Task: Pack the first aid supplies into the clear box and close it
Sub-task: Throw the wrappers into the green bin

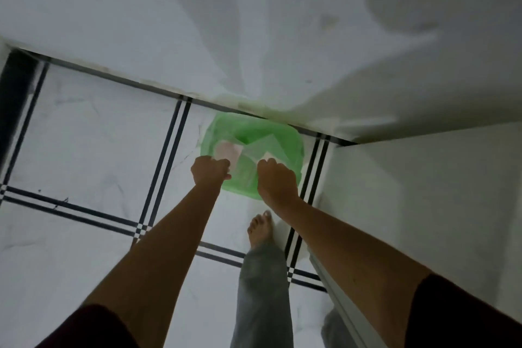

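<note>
No clear box or first aid supplies in view. Round bin lined w/ green plastic bag point(252, 155) sits on tiled floor point(84, 127) at wall corner, straight ahead of both hands. Left hand point(210, 169) & right hand point(276, 179) clenched over its near rim; pale scraps inside, can't tell if held.

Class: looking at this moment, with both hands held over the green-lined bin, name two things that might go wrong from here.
1. Left hand and right hand are fisted above the green-lined bin; supplies might get discarded by mistake.
2. The bare foot stands close by, so a stumble seems possible.
</note>
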